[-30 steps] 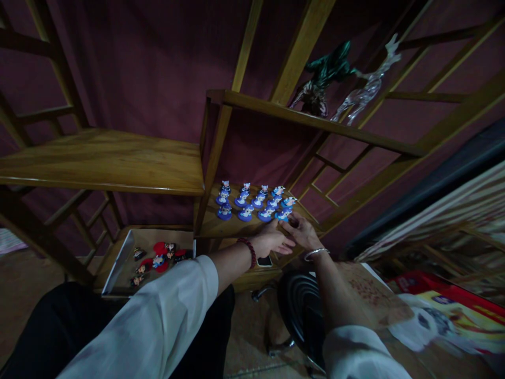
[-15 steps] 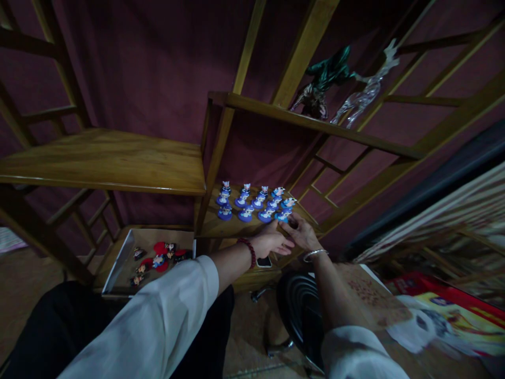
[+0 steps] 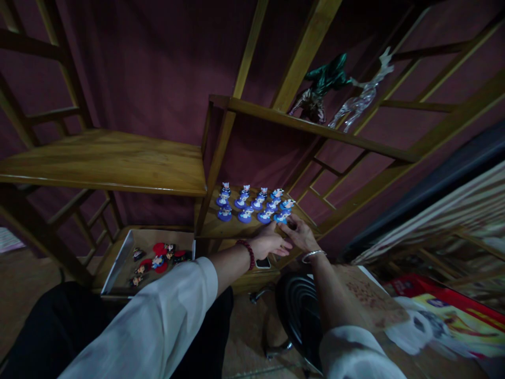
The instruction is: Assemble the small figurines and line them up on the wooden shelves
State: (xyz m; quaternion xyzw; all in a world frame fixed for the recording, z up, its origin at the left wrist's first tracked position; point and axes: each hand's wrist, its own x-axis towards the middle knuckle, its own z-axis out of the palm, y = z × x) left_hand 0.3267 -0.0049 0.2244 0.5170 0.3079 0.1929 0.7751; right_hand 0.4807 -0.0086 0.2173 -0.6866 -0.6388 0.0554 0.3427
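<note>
Small blue-and-purple figurines (image 3: pixel 245 213) on round bases stand in rows on a low wooden shelf (image 3: pixel 208 228). At the front right of the group, my right hand (image 3: pixel 302 235), wearing a silver bangle, has its thumb and index finger closed at the edge of a light-blue figurine (image 3: pixel 282 216). My left hand (image 3: pixel 272 243), with a red bead bracelet on its wrist, is stretched out just in front of the shelf. Its fingers are apart and hold nothing visible, with the fingertips close to my right hand.
An open box (image 3: pixel 148 242) with several red-and-black figurines sits at lower left. A phone (image 3: pixel 263 262) lies below my left hand. Green (image 3: pixel 329 76) and clear (image 3: pixel 365 95) statuettes stand on the upper shelf. A black round stool (image 3: pixel 298 310) is below; a cardboard piece (image 3: pixel 365 295) is at right.
The view has shifted very slightly. Both hands stay at the front right of the figurine rows, and the figurines stand as before.
</note>
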